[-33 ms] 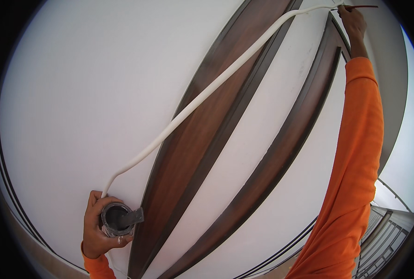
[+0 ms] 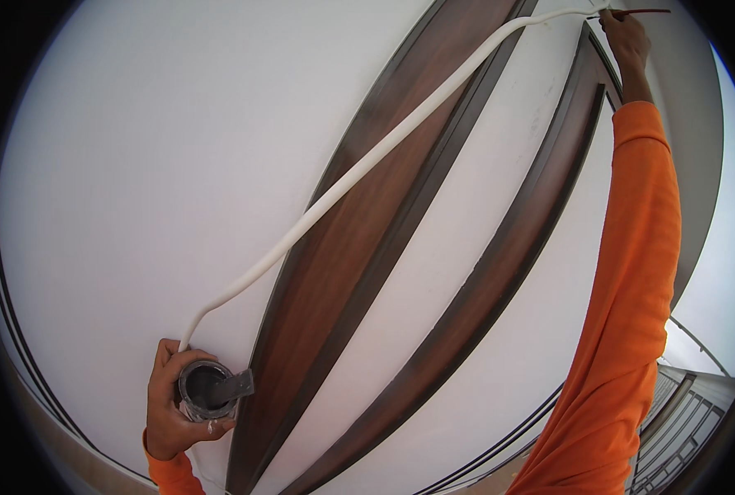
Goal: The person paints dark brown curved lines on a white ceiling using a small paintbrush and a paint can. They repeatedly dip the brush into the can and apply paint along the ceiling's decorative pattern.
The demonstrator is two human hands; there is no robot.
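My left hand is wrapped round a small round pot with dark grey paint-like stuff inside. A flat dark strip slants out over the pot's rim. At the upper right, my right hand is raised high with its fingers closed on a slim brush-like tool with a red handle. Its working tip is too small to make out, close to the top of a dark brown frame. A white hose-like tube runs diagonally between the areas of my two hands.
Behind the tube stands a tall dark brown wooden panel with darker edges, set against a white wall. A metal railing shows at the lower right. Dark cable-like lines curve along the left rim.
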